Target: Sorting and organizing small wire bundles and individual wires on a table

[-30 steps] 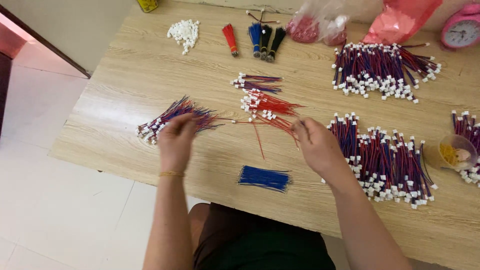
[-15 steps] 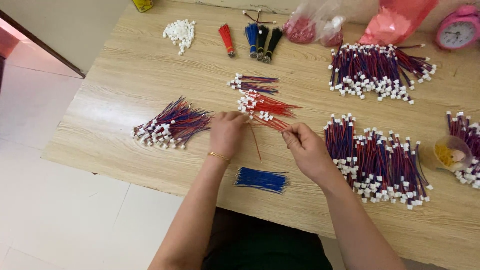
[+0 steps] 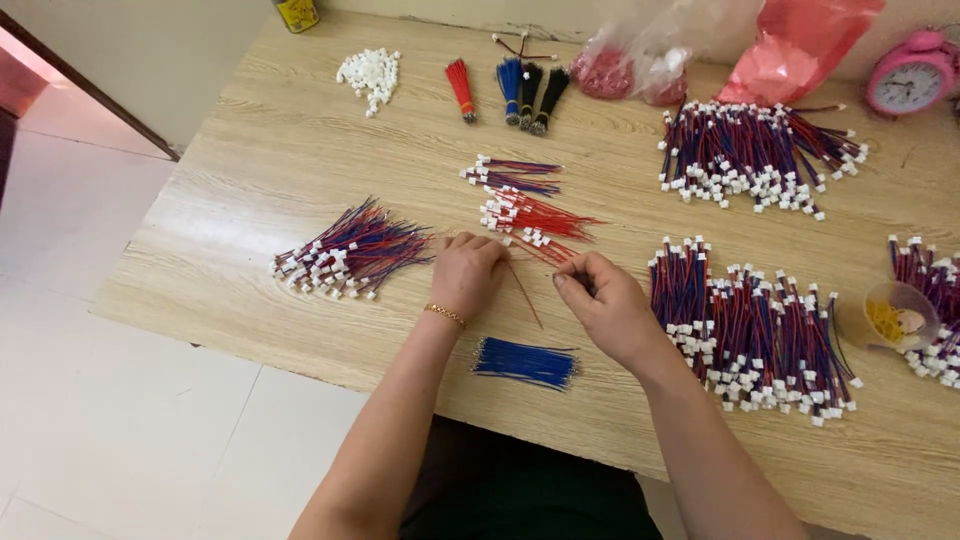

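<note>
we have our left hand [image 3: 466,272] curled, knuckles up, on the wooden table [image 3: 250,140] and our right hand [image 3: 606,305] pinched shut on a thin red wire [image 3: 523,292] lying between them, just below the red wires with white connectors [image 3: 530,222]. it looks light, limp and slippery, best held near its end. right, a small clear cup [image 3: 898,316] holds yellow bits.

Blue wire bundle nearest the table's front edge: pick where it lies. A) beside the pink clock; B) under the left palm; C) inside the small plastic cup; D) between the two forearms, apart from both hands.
D: the blue wire bundle lies on the table between the forearms, below the left hand and right hand, touching neither.
</note>
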